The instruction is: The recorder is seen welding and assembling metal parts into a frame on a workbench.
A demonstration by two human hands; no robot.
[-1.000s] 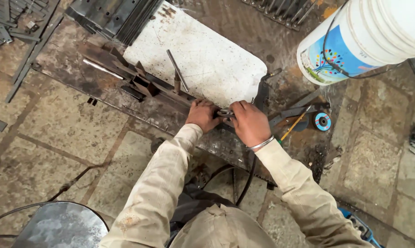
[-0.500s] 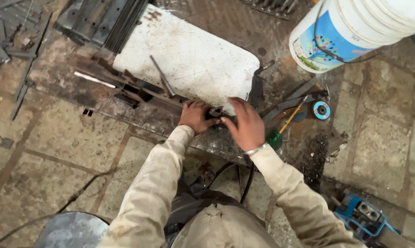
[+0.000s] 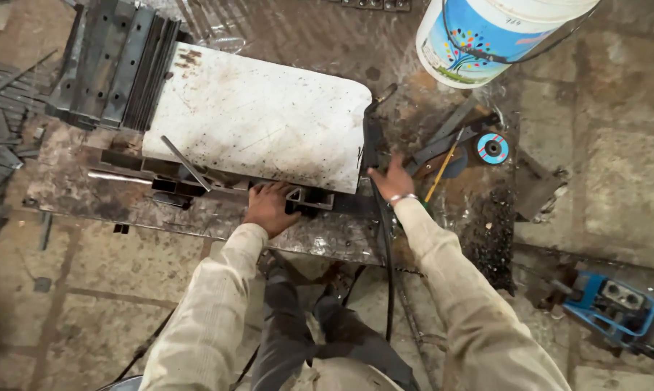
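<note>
The right hand [image 3: 391, 181] has been moved off the shared grip, now open beside the black cable [image 3: 374, 166]; the steel section [image 3: 309, 199] is gripped by the left hand [image 3: 269, 208] alone.

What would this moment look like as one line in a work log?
left hand: on metal channel piece | right hand: open, beside black cable | white plate: flat on steel table | bucket: far right

Right hand [image 3: 391, 179]: moved off the metal profile [image 3: 309, 199], now right of centre beside the black cable [image 3: 374, 156].
Left hand [image 3: 269, 206]: alone on the profile now.
Hands: apart, earlier together.
</note>
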